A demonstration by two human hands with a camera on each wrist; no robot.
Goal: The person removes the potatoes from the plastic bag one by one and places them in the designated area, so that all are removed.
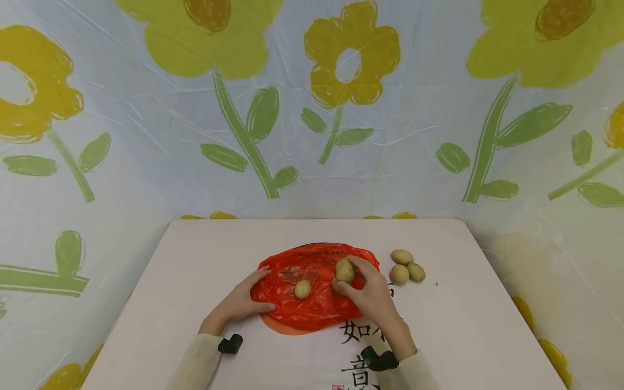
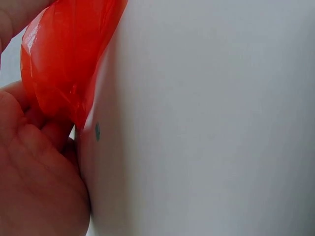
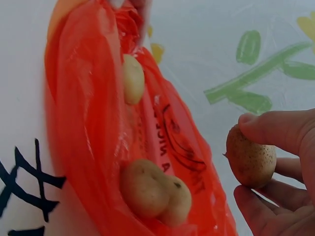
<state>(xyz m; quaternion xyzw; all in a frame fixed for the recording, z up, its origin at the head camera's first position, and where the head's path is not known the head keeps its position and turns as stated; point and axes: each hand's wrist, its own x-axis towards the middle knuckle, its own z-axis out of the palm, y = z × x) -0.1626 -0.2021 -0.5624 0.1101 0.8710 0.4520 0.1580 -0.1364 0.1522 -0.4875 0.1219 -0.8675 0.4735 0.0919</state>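
Note:
A red plastic bag (image 1: pixel 292 314) with dark print lies spread on the table, its sides raised around several potatoes. My left hand (image 1: pixel 240 301) holds the bag's left side, thumb and fingers set apart around it; in the left wrist view the fingers reach behind the red plastic (image 2: pixel 64 59). Between thumb and fingers my right hand (image 1: pixel 374 297) pinches a brown potato (image 3: pixel 250 158) over the bag's right part. One pale potato (image 1: pixel 303 289) rests near the bag's middle. Two potatoes, the nearer one brown (image 3: pixel 143 189), touch each other below the held one.
Three potatoes (image 1: pixel 399 274) sit grouped on the white table (image 1: pixel 195 254), right of the bag. Black written characters (image 1: pixel 358 330) mark the tabletop near my right wrist. Behind the table hangs a flower-printed sheet (image 1: pixel 390 162).

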